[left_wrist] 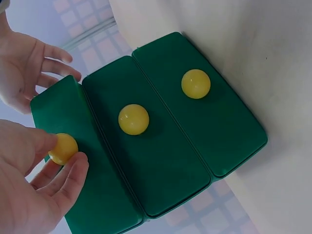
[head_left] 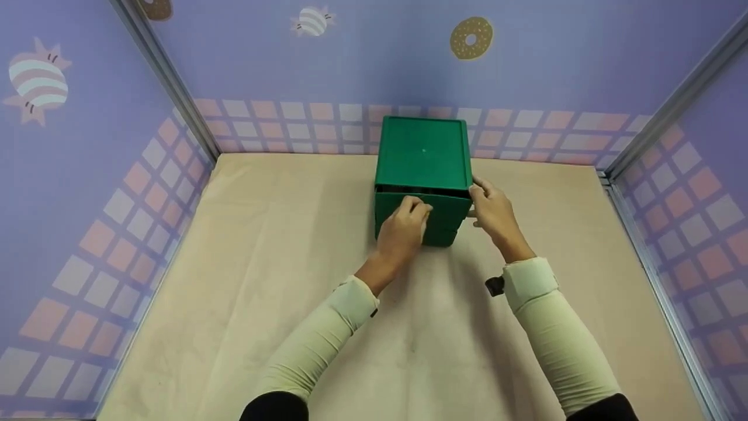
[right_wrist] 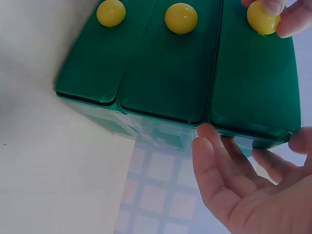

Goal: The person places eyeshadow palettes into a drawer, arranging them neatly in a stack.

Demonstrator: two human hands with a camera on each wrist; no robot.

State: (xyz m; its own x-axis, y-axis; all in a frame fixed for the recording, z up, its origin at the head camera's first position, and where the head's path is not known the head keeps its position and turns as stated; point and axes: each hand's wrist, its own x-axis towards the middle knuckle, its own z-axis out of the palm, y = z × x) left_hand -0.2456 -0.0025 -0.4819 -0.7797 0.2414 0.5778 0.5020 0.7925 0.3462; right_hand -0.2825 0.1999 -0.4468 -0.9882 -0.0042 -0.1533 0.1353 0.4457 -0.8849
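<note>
A green drawer box [head_left: 423, 152] with three stacked drawers stands near the back wall. Each drawer front carries a round yellow knob. Thumb and fingers of my left hand [head_left: 402, 231] pinch the top drawer's knob [left_wrist: 63, 148]. That top drawer [left_wrist: 105, 195] sits slightly forward, and a narrow dark gap shows above its front in the head view. The middle knob [left_wrist: 133, 119] and bottom knob [left_wrist: 196, 84] are untouched, their drawers flush. My right hand [head_left: 495, 215] steadies the box's right side, fingers extended along it and thumb by the top front corner [right_wrist: 292, 131].
Pale cloth [head_left: 280, 245] covers the table under the box. Purple panels with pink and white squares [head_left: 327, 128] rise behind and on both sides, joined by metal rails [head_left: 169, 82]. The box's side [right_wrist: 165, 134] looks clear plastic.
</note>
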